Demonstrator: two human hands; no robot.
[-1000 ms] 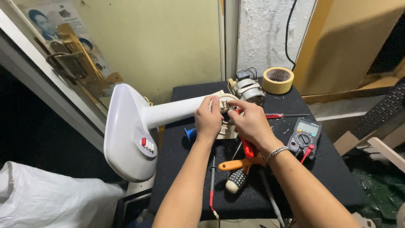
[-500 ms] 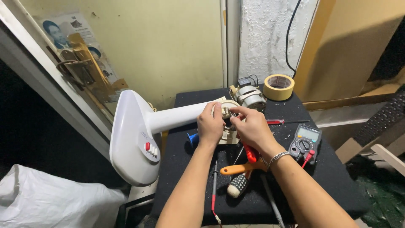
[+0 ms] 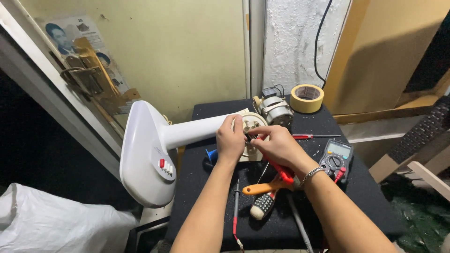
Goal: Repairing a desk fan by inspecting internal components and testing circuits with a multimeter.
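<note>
Since the earlier frames the hands have held their place at the head end of the stand, while the view has drifted slightly, so that the white fan stand (image 3: 154,154) sits a little further right and lower in the picture.

The left hand (image 3: 230,139) is closed over the round cream housing (image 3: 252,129) at the top of the stand's neck, its fingers curled around the rim. The right hand (image 3: 277,146) meets it from the other side, thumb and forefinger pinched together on a small part at the housing face. What lies between those fingertips is too small to identify. A red-handled tool (image 3: 281,171) lies under the right palm; whether that hand grips it cannot be told.

The stand lies on its side, its base hanging off the edge of the black table (image 3: 356,197), with the neck running up to the fingers. Just beyond the fingertips stands a bare motor (image 3: 274,110), and past it a roll of tape (image 3: 307,98). Beside the right wrist rests a multimeter (image 3: 335,161). Below both wrists lie an orange-handled screwdriver (image 3: 262,188) and a red test probe (image 3: 236,208).

Judged from the grip, the step in hand is fine work on wiring or a fastener inside the housing. The next move calls for a steady left-hand hold while the right fingertips work.
</note>
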